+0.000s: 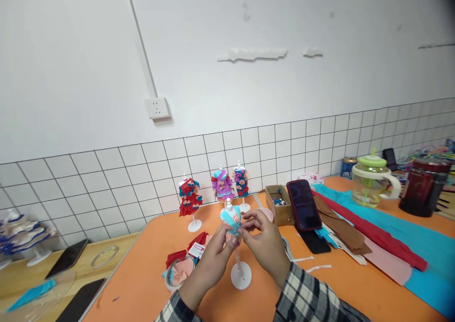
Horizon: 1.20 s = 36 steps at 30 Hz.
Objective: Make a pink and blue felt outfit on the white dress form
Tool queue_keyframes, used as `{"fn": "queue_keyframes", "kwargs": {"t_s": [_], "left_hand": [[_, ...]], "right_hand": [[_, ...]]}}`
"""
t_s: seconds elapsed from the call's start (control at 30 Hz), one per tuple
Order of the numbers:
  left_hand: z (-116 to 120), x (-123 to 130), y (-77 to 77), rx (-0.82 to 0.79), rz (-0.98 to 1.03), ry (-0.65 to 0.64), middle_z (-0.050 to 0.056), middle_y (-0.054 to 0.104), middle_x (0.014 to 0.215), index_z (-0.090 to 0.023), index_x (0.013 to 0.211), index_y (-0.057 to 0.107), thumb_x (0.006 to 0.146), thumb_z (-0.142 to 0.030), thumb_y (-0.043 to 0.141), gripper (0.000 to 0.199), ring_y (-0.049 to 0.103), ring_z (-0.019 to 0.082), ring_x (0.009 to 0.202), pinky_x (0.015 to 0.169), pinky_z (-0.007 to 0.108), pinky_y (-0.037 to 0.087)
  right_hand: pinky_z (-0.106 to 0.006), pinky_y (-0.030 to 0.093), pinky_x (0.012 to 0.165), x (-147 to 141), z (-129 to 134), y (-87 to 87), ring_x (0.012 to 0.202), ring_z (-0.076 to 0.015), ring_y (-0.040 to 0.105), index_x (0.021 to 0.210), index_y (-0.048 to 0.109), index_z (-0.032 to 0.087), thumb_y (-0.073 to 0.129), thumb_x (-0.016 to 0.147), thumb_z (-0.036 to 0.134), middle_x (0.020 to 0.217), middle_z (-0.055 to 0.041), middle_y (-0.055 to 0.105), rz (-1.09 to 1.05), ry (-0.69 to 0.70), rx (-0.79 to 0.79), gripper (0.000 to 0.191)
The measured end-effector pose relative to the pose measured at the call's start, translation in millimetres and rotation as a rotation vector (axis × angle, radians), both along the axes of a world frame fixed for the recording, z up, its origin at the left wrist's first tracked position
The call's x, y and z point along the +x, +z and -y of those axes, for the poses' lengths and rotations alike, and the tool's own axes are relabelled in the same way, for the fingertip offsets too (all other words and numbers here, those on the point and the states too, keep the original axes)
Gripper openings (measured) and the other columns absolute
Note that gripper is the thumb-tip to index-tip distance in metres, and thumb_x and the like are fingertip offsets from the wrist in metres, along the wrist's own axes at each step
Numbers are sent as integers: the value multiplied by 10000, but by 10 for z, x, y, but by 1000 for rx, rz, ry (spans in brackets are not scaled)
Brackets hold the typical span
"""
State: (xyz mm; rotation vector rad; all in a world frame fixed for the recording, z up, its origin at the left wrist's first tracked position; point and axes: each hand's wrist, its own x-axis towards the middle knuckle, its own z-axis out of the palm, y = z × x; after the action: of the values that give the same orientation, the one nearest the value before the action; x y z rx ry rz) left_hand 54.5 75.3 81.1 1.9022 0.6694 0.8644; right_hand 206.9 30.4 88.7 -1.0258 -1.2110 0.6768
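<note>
A miniature dress form stands upright in front of me on a round white base. Its torso is wrapped in light blue crepe paper crossed over a peach-pink piece. My left hand closes on the form's waist from the left, thumb at the front. From the right, my right hand pinches the blue paper at the waist, its fingers bent. The exact spot between the fingertips is partly hidden. Left of the form lies a roll of clear tape with pink paper showing inside its ring.
Behind stand dressed forms in red, purple and dark blue. At right are a small cardboard box, a propped phone, layered crepe paper strips, a lidded glass jug and a dark red jar.
</note>
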Motion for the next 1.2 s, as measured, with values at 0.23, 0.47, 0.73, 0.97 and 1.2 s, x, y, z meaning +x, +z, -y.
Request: {"fn": "queue_keyframes", "kwargs": {"t_s": [0.23,0.47,0.73,0.97,1.2], "left_hand": [[38,-8,38,32,-71,-2,72,596,1224,-228,1247,523,913,-454,532,403,515,249,1146,1031,385,392],[1,123,-168,134,-58,254,27,577,813,-174,1030,562,935,-509,441,368,546,193,761,738,310,475],[-4,-45,-36,171,-152,34,30,588,888,-181,964,578,948,-491,435,341,540,185,827,774,295,450],[11,-33,-33,27,-32,-36,54,613,951,-180,1114,554,922,-523,476,401,561,194,844,783,320,476],[33,-62,-2,-61,103,-103,26,605,851,-178,1074,589,854,-557,575,438,569,166,770,746,295,492]], "right_hand": [[-241,527,533,71,-64,-36,657,-160,662,996,536,221,589,751,179,734,15,653,88,15,24,254],[-285,518,652,195,-208,-93,920,-201,610,1180,560,246,675,702,162,975,-36,656,193,14,53,498],[-422,414,1003,348,-282,-76,1123,-251,569,980,748,244,721,770,353,1177,-65,661,299,263,127,238],[-408,396,1031,247,-233,-114,1161,-253,553,981,738,230,719,779,371,1203,-73,647,272,301,181,247],[-362,478,924,201,-182,-119,997,-232,636,1045,716,226,685,809,342,1025,-51,715,254,368,171,266]]}}
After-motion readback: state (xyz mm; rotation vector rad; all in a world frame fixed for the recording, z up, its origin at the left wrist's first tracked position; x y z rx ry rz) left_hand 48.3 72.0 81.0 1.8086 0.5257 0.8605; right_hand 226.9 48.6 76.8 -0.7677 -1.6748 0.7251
